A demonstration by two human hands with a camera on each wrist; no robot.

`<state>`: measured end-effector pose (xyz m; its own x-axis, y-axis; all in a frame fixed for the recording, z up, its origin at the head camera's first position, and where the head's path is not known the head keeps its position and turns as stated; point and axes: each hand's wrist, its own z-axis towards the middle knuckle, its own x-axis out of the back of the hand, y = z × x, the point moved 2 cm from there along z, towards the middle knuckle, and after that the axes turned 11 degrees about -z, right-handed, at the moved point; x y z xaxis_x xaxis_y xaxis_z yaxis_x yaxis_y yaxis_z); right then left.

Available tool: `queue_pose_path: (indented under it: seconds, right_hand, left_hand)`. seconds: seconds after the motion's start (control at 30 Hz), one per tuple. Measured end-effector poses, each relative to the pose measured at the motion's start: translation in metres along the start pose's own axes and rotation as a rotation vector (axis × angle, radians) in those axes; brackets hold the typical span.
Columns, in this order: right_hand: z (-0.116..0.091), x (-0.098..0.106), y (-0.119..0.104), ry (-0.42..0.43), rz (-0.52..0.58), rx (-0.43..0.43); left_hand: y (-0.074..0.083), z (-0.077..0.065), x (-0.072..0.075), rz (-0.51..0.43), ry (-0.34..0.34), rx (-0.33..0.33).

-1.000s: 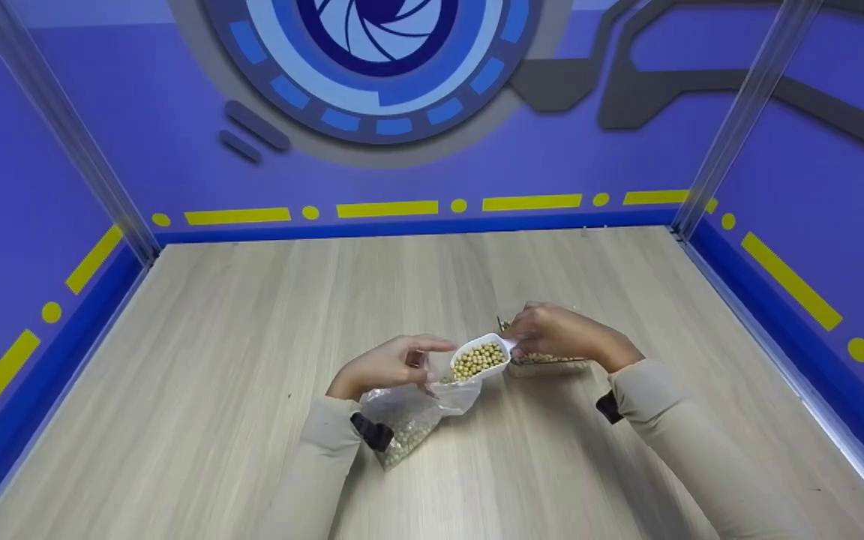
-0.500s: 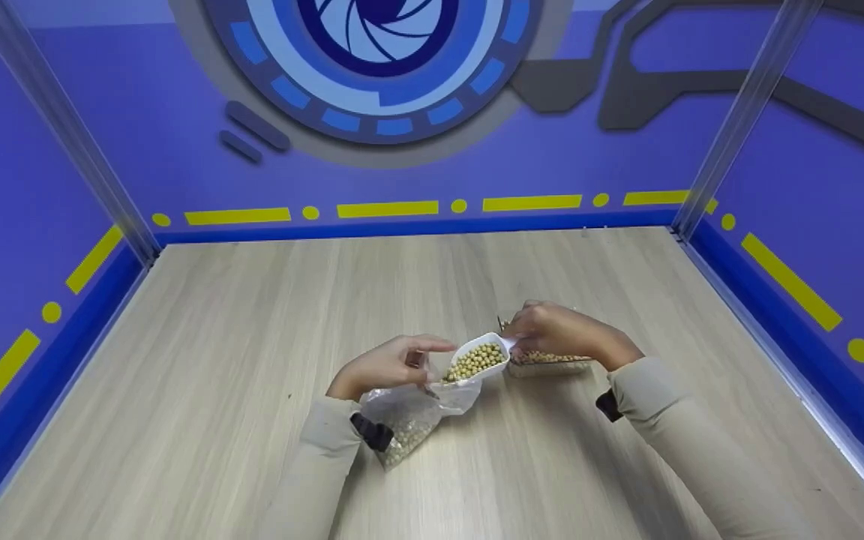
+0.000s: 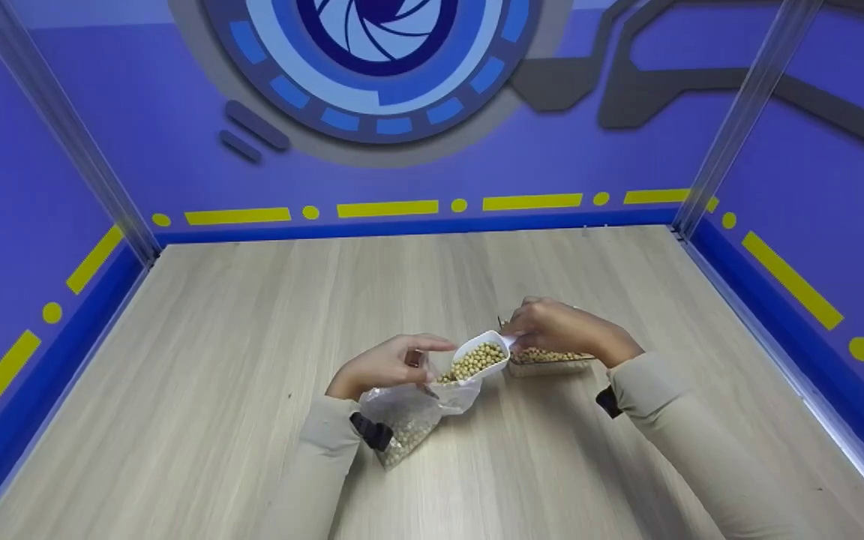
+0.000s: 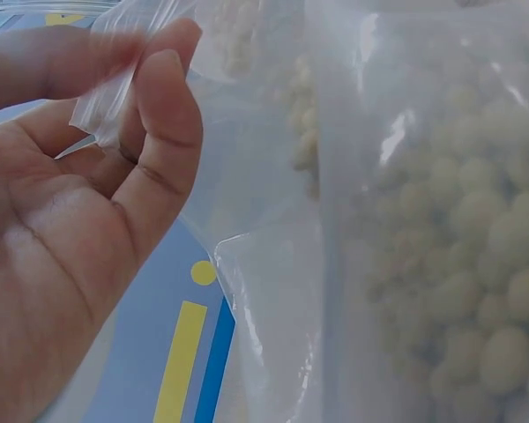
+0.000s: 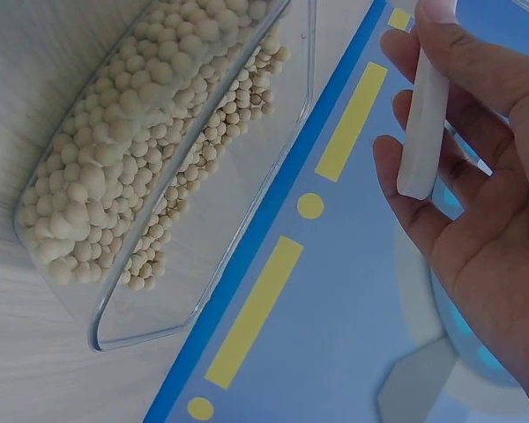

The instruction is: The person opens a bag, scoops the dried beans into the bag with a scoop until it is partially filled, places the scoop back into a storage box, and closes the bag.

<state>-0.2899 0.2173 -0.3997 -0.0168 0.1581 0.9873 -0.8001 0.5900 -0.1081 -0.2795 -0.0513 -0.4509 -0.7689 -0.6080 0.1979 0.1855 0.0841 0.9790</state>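
My left hand pinches the rim of a clear plastic bag between thumb and fingers. Soybeans fill the bag's lower part, which lies on the table. In my right hand is the handle of a white scoop, with fingers curled round it. The scoop is tilted toward the bag, its lip at the bag's mouth, and soybeans sit in it and at the opening. Below my right hand stands a clear box holding many soybeans.
The wooden table extends around the bag and box. Blue panels close off its back and both sides, with metal posts at the rear corners.
The scoop has tipped slightly toward the bag, and its soybeans have slid to the lip and into the bag's mouth. My left hand and the bag have hardly moved.
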Motion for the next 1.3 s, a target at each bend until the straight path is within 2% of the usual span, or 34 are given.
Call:
queue_pose_path:
  seconds: [0.17,0.2,0.5,0.8,1.3]
  right_hand:
    - [0.001,0.002,0.000,-0.004,0.000,-0.002]
    - [0.001,0.002,0.000,-0.001,-0.001,0.004]
    - [0.001,0.002,0.001,0.041,-0.014,0.067]
    - [0.002,0.006,-0.002,0.017,-0.025,0.041]
    - [0.006,0.015,-0.007,-0.001,-0.015,0.007]
  left_hand:
    - [-0.001,0.000,0.000,-0.008,0.004,0.003]
    - [-0.005,0.001,0.001,-0.014,0.001,0.001]
    - [-0.005,0.001,0.001,-0.020,0.005,0.012]
    - [-0.005,0.001,0.001,-0.035,-0.012,0.000]
    - [-0.006,0.001,0.003,-0.031,0.002,0.014]
